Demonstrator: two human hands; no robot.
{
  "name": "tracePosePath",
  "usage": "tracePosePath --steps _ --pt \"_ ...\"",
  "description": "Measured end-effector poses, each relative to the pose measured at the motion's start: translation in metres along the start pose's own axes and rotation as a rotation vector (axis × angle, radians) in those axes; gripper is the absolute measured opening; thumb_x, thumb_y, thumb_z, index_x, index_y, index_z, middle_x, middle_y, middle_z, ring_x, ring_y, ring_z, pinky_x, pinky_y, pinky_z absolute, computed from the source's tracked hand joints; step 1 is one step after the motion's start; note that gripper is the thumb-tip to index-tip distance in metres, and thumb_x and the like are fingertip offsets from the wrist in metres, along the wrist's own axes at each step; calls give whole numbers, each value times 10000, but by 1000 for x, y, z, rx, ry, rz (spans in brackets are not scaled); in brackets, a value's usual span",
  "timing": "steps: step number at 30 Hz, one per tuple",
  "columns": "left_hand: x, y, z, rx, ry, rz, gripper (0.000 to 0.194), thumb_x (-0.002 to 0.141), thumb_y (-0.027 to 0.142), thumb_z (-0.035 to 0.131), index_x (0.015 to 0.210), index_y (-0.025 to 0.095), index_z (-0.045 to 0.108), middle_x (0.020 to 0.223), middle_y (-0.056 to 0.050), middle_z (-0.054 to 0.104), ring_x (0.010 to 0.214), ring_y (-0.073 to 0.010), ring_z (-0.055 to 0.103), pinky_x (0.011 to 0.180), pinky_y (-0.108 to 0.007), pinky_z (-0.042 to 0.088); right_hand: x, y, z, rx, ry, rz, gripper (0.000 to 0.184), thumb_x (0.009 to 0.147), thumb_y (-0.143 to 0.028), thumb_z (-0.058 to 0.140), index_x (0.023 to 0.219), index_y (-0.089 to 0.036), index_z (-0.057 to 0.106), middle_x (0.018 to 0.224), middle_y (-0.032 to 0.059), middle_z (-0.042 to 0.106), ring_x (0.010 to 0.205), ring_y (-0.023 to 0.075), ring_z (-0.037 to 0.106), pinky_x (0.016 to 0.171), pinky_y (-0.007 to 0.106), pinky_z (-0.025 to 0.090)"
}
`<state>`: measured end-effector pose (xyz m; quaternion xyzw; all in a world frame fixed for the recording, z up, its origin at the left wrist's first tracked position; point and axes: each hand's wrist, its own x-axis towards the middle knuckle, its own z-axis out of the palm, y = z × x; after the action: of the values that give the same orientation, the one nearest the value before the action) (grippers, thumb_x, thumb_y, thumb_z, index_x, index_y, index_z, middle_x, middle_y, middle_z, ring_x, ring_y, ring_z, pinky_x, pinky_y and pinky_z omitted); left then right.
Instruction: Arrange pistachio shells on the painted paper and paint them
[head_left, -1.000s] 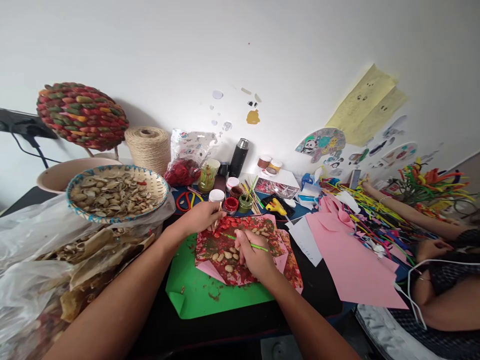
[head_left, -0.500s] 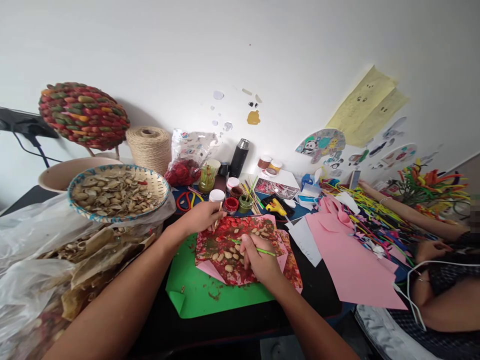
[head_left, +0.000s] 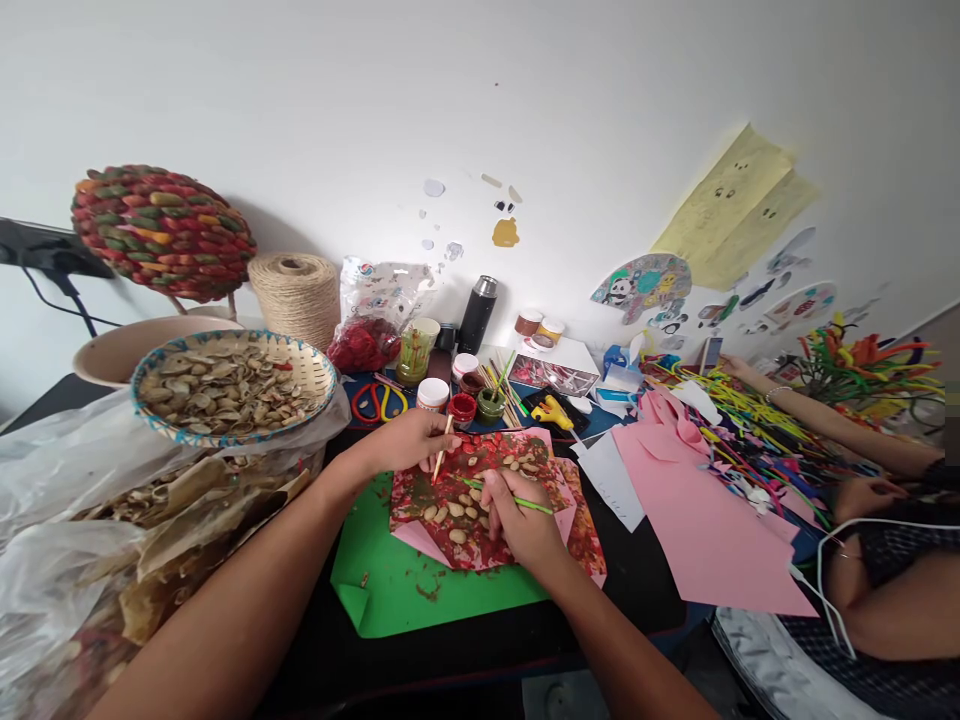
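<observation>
My left hand [head_left: 405,440] pinches a thin pale wooden stick [head_left: 444,450] with a reddish lower tip, tilted over the paint-stained paper [head_left: 420,490]. My right hand [head_left: 517,515] is closed around a green paintbrush [head_left: 534,504], its tip pointing left above the same sheet. Several pale nut shells [head_left: 456,510] lie on the paper by my right hand. Red-painted shells [head_left: 469,447] sit along its upper edge. Just beyond my left fingers stand an open red paint jar [head_left: 462,408] and a green paint jar [head_left: 491,404] with a brush in it.
A basket of shells [head_left: 232,385] stands left, beside a twine spool [head_left: 292,300] and a shell-covered ball [head_left: 165,235]. Scissors [head_left: 380,403], a black flask [head_left: 478,315] and a yellow glue gun [head_left: 553,411] are behind the paper. Another person's arm [head_left: 832,415] reaches in at right, near pink paper [head_left: 705,520].
The wooden stick in my left hand has shifted slightly right, and its tip has dropped lower over the paper. My right hand and the green brush stay nearly in place.
</observation>
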<state>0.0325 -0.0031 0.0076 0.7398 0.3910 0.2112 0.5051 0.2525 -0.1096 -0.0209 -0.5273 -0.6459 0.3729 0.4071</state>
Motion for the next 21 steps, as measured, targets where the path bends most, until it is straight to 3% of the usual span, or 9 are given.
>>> tracePosePath --steps 7,12,17,21 --pt "6 -9 -3 179 181 69 496 895 714 558 767 235 575 658 -28 692 609 -220 673 609 -288 496 -3 3 0 10 -1 -3 574 1061 -713 465 753 -245 591 467 -53 504 423 154 533 501 276 415" --pt "6 -10 -9 281 326 110 526 940 692 503 696 228 545 641 -42 658 617 -207 625 615 -295 458 -5 4 -1 23 -15 4 585 1055 -729 465 755 -243 589 461 -56 495 414 153 532 481 270 400" --pt "3 -7 -7 21 137 75 534 874 750 600 789 224 575 674 -24 694 604 -214 681 607 -297 526 -6 6 -3 27 -23 3 583 1062 -722 462 762 -241 598 460 -55 507 418 150 534 490 268 407" --pt "5 -7 -1 69 113 59 545 843 771 617 795 229 579 666 -21 694 603 -228 696 583 -295 525 -4 4 -3 33 -16 16 575 1058 -719 469 758 -243 588 460 -57 508 416 147 530 488 265 403"
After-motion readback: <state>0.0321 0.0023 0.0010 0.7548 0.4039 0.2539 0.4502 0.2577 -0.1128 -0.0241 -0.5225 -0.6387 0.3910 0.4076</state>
